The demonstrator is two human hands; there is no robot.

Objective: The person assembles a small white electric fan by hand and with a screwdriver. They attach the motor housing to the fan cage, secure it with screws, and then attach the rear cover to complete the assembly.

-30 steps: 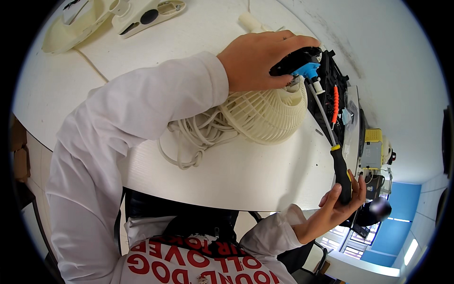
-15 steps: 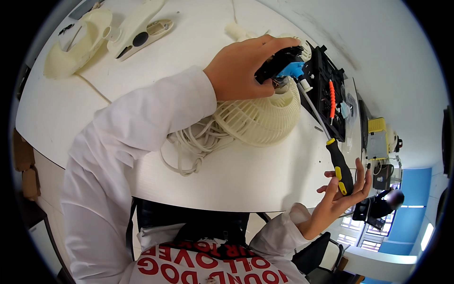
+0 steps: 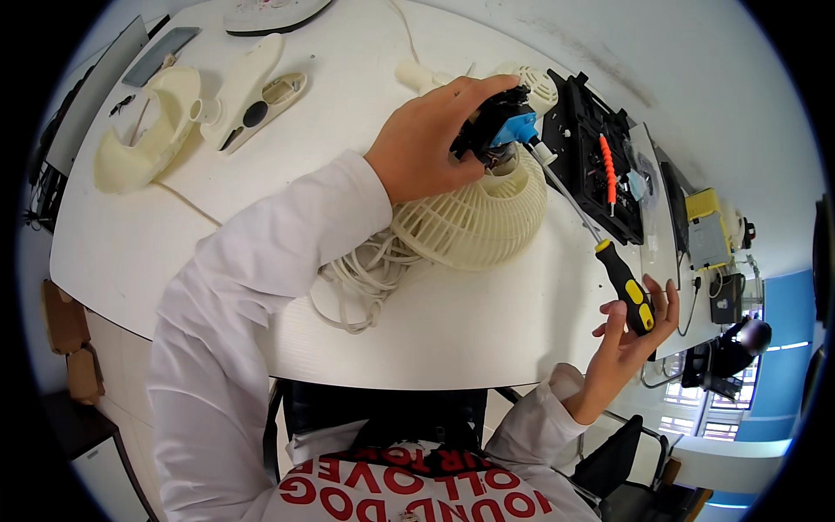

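My left hand (image 3: 426,143) is closed around a black fan motor (image 3: 477,130) with a blue part (image 3: 515,130) on its right side. The motor sits over a cream round fan grille (image 3: 474,222), whose ribs face me. In my right hand (image 3: 631,335) is a screwdriver (image 3: 624,283) with a black and yellow handle, held by its end between thumb and fingers. Its long shaft slants up and left to the small white piece (image 3: 543,153) beside the blue part. Whether the tip touches a screw is hidden.
A coiled white cable (image 3: 361,283) lies left of the grille. At the right is a black toolbox tray (image 3: 631,228) with an orange-handled tool (image 3: 607,165). Cream plastic covers (image 3: 122,165) and a stand piece (image 3: 278,94) lie at the far left. Another person (image 3: 735,348) sits at the far right.
My view has shifted, so the table appears a little lower and further right. Both hands keep their holds on the motor and the screwdriver, with the screwdriver still angled toward the blue part.
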